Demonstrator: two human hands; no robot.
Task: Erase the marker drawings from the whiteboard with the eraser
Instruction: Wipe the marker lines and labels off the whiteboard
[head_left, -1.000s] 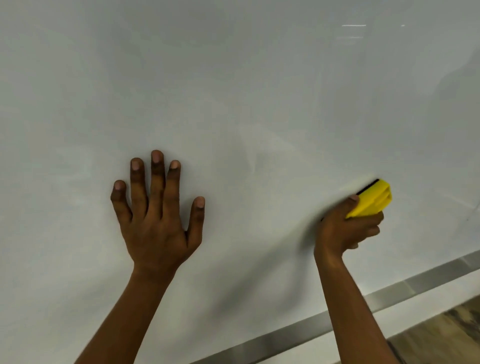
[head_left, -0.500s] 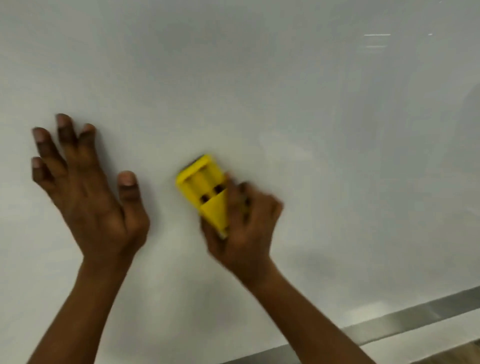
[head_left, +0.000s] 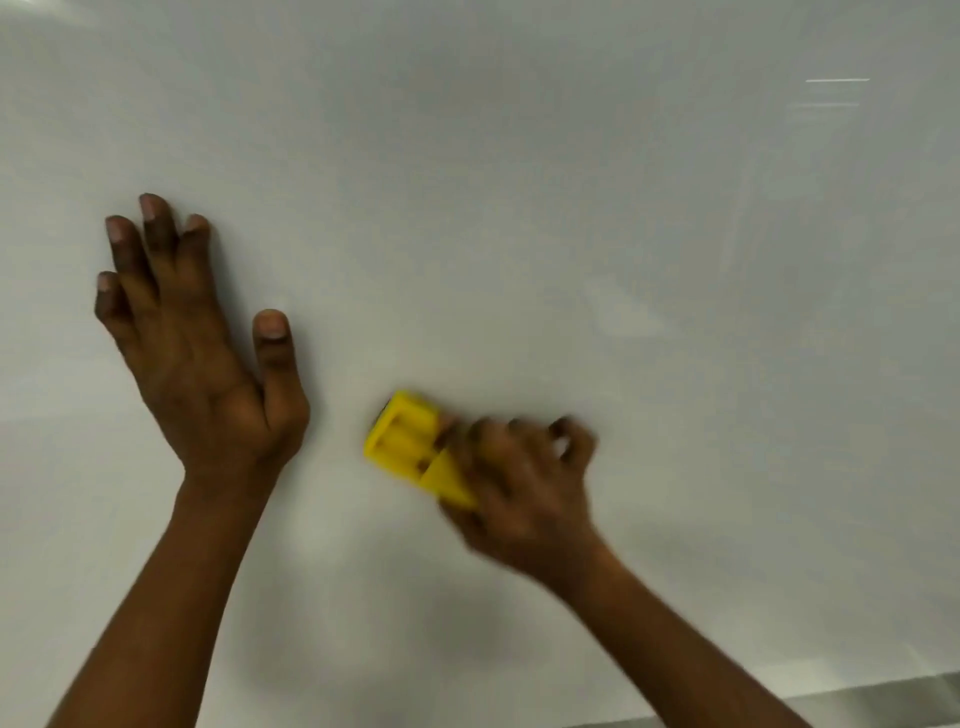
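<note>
The whiteboard (head_left: 519, 208) fills almost the whole view, and I see no marker lines on the part that shows. My right hand (head_left: 519, 488) is blurred by motion and grips a yellow eraser (head_left: 410, 447), which lies against the board at lower centre. My left hand (head_left: 197, 353) rests flat on the board to the left of the eraser, fingers spread, holding nothing. A small gap separates the left thumb from the eraser.
A metal frame strip (head_left: 883, 701) runs along the board's bottom edge at the lower right. Faint light reflections (head_left: 836, 80) show on the board at the upper right.
My right hand swept the eraser from the right side to the centre-left, then slid it a little down and right. My left hand shifted left and its fingers tilted.
</note>
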